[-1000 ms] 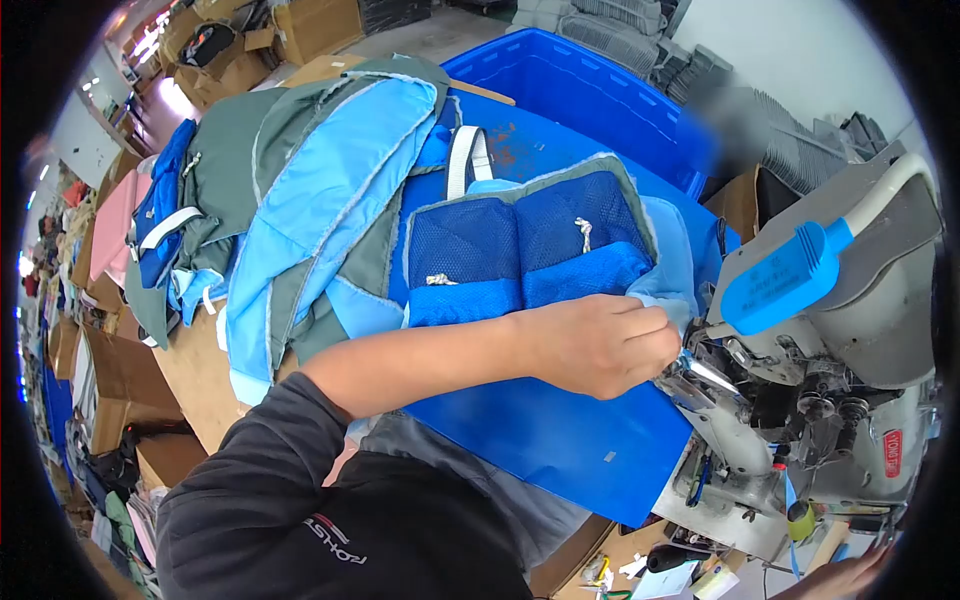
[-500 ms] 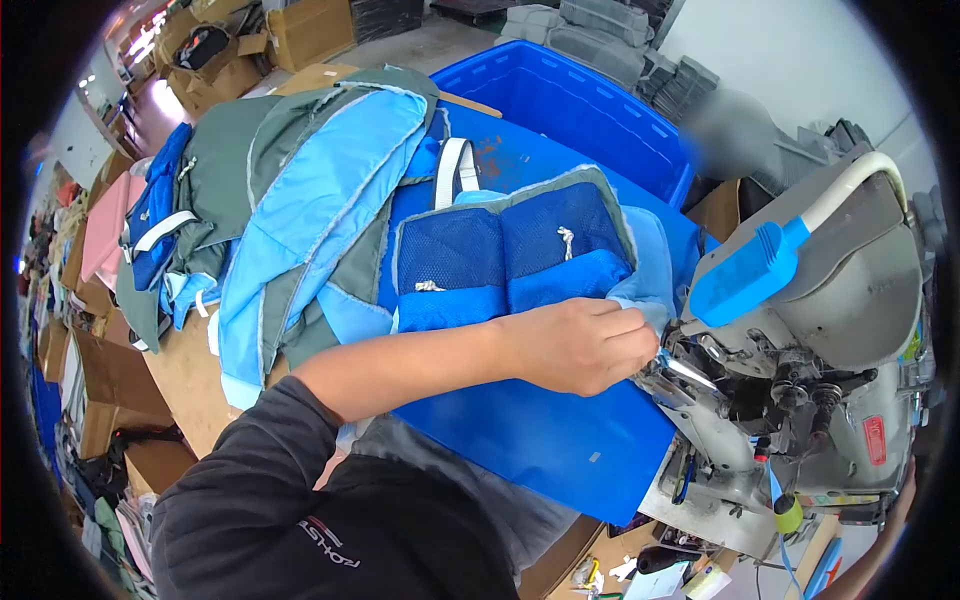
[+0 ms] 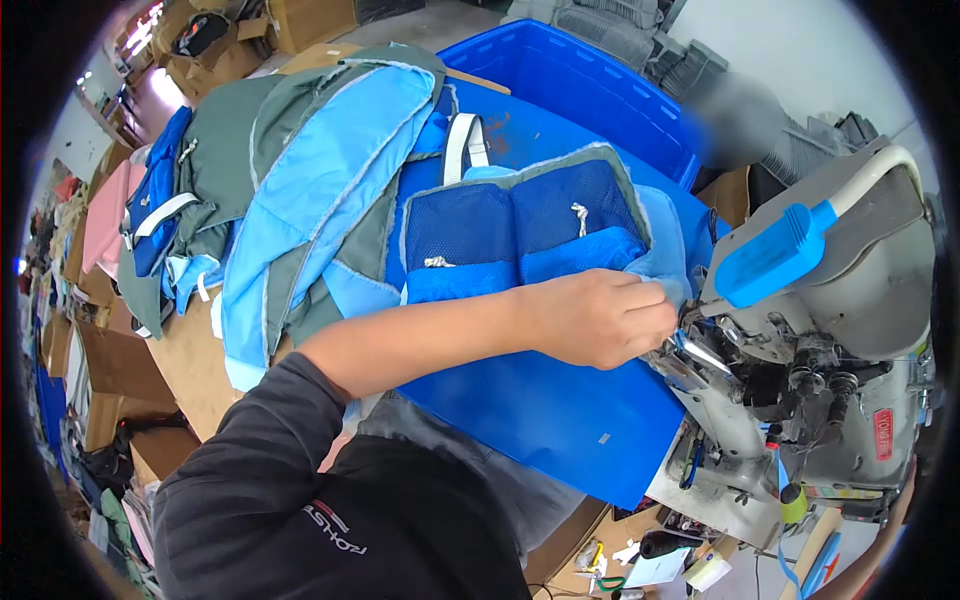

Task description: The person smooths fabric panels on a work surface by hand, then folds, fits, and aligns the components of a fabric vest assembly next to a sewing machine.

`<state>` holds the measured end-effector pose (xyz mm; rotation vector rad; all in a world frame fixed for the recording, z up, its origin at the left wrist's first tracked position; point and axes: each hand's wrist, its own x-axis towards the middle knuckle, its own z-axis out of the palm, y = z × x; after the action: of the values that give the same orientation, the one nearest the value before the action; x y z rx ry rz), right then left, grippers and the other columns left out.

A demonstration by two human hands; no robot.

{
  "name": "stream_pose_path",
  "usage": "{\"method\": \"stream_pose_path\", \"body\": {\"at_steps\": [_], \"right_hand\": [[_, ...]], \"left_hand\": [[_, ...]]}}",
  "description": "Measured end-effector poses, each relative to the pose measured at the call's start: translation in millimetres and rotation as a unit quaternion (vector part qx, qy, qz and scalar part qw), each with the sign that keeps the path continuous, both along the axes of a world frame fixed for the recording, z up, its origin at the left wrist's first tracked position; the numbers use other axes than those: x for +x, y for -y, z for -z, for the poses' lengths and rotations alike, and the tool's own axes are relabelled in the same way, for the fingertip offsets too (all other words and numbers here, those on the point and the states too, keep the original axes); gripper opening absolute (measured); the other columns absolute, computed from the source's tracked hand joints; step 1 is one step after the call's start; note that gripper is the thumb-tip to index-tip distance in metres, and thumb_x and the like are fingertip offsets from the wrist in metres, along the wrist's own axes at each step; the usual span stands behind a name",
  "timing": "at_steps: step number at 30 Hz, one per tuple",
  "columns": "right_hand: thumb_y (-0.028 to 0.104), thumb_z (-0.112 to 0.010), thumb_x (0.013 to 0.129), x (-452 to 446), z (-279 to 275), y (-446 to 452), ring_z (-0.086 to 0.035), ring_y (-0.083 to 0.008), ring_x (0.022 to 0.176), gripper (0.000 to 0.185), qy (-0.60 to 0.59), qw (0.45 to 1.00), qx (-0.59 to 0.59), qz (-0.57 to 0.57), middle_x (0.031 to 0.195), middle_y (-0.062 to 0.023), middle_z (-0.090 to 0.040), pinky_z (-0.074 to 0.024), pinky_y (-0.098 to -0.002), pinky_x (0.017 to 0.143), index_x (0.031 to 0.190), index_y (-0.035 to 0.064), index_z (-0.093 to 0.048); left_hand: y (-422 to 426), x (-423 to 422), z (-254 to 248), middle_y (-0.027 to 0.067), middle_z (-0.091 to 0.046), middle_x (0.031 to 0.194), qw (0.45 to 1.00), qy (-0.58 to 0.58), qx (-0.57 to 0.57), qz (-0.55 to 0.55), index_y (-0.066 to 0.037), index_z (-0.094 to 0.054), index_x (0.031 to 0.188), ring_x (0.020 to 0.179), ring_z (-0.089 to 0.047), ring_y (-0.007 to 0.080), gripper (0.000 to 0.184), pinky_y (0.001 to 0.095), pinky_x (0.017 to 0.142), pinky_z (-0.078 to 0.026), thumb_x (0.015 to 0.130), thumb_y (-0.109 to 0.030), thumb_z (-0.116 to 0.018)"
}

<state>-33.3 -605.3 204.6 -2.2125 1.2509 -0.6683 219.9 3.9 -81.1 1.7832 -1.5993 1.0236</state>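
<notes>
Head view: my left hand (image 3: 600, 318) is pinching the light-blue edge (image 3: 665, 240) of the mesh pocket panel (image 3: 570, 205), closed on it just beside the sewing machine (image 3: 875, 325). The panel is lying on the blue-topped desk (image 3: 540, 430), mesh side up. My right hand is not showing; can't tell its grip. Apparently I'm guiding this edge at the machine; the next move is probably calling for keeping it flat, unpuckered.

Red label (image 3: 884, 433) on grey machine (image 3: 868, 312) — "YONG…", black shirt (image 3: 425, 520) — partly readable "ROHS…"
</notes>
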Motion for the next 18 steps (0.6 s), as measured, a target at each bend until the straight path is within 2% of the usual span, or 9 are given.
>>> {"method": "stream_pose_path", "body": {"at_steps": [5,6,7,9,10,14,18], "right_hand": [[0.049,-0.056,0.101,-5.2,-9.2,-18.5,-0.052,-0.0238,0.126,0.061,-0.037,0.999,-0.001,-0.017,0.147,-0.0098,-0.052,-0.0517,-0.0321,0.088,0.15,0.0132,-0.049],[0.044,-0.057,0.102,9.5,-9.7,-55.7,-0.056,-0.0228,0.118,0.061,-0.022,0.997,0.042,0.054,0.141,-0.0083,-0.056,-0.05,-0.0287,0.087,0.15,0.008,-0.048],[0.041,-0.058,0.102,-6.5,-10.8,-20.3,-0.057,-0.0219,0.113,0.059,-0.059,0.998,-0.012,-0.029,0.137,-0.0086,-0.057,-0.0497,-0.0281,0.085,0.149,0.0063,-0.049],[0.035,-0.058,0.102,-16.7,-4.8,-14.2,-0.059,-0.02,0.103,0.056,-0.134,0.964,-0.118,-0.195,0.13,-0.0091,-0.06,-0.0493,-0.0268,0.082,0.147,0.0029,-0.05],[0.029,-0.058,0.101,-11.8,-3.2,-10.2,-0.058,-0.0177,0.097,0.052,0.027,0.999,0.016,-0.008,0.122,-0.0098,-0.06,-0.0499,-0.0274,0.081,0.144,0.0005,-0.052],[0.028,-0.06,0.1,-64.0,18.6,61.7,-0.06,-0.0201,0.098,0.046,0.101,0.986,-0.004,-0.135,0.113,-0.0126,-0.062,-0.0498,-0.0283,0.082,0.136,-0.0013,-0.058],[0.025,-0.058,0.101,-76.7,85.4,72.4,-0.061,-0.0211,0.1,0.045,0.172,0.976,-0.074,-0.108,0.115,-0.0138,-0.063,-0.0507,-0.03,0.084,0.137,-0.0019,-0.057]], "left_hand": [[-0.3,2.7,-0.5,0.0068,-0.064,0.095,1.0,0.024,-0.001,-0.002,0.005,-0.071,0.099,0.081,-0.06,0.0173,0.024,0.0286,0.064,-0.055,0.081,-0.011,-0.069],[-0.7,2.5,-0.9,0.0068,-0.064,0.094,1.0,0.027,0.006,-0.002,0.005,-0.071,0.099,0.081,-0.06,0.0174,0.024,0.0286,0.064,-0.055,0.081,-0.011,-0.069],[-1.0,2.7,-1.6,0.0068,-0.064,0.094,0.999,0.031,0.009,-0.005,0.005,-0.071,0.099,0.081,-0.06,0.0173,0.024,0.0287,0.064,-0.055,0.081,-0.011,-0.069],[-1.7,2.3,-2.1,0.0068,-0.064,0.095,0.999,0.036,0.016,-0.012,0.005,-0.07,0.099,0.08,-0.059,0.0172,0.024,0.0288,0.064,-0.054,0.082,-0.011,-0.069],[-1.9,2.2,-2.0,0.0068,-0.063,0.095,0.999,0.032,0.017,-0.01,0.005,-0.07,0.1,0.08,-0.059,0.0171,0.024,0.0288,0.064,-0.054,0.082,-0.011,-0.068],[-0.1,2.2,-2.2,0.0059,-0.062,0.095,1.0,0.018,0.018,-0.014,0.005,-0.07,0.1,0.079,-0.058,0.0167,0.024,0.0284,0.062,-0.053,0.082,-0.011,-0.067],[0.3,1.4,-1.8,0.0045,-0.061,0.094,1.0,-0.023,0.011,-0.007,0.003,-0.069,0.099,0.079,-0.058,0.016,0.023,0.0282,0.062,-0.052,0.082,-0.012,-0.067]]}}
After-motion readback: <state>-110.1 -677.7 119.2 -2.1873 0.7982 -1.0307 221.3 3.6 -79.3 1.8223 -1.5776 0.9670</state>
